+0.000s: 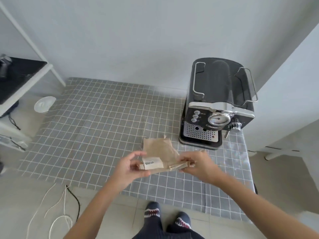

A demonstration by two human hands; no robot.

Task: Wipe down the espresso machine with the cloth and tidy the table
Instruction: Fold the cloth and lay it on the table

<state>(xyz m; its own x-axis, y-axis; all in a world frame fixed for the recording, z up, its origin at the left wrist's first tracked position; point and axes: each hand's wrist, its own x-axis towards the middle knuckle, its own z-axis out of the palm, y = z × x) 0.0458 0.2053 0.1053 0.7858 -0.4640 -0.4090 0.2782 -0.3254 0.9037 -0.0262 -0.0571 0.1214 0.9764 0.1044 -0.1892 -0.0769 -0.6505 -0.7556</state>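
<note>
Both arms extended over tabletop (107,118). Left hand (132,167) and right hand (200,167) each pinch an end of tan cloth (162,152) stretched between them. Espresso machine (219,104) beyond right hand.

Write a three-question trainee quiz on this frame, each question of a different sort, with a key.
1. True or false: the espresso machine stands at the table's far right corner.
2. Which hands grip the clear packet of wooden sticks? A left only; B right only; C both.
3. Fill in: the tablecloth is grey with a white ___ pattern.

Key: 1 true. 2 C, the left hand and right hand hold opposite ends. 3 grid.
</note>
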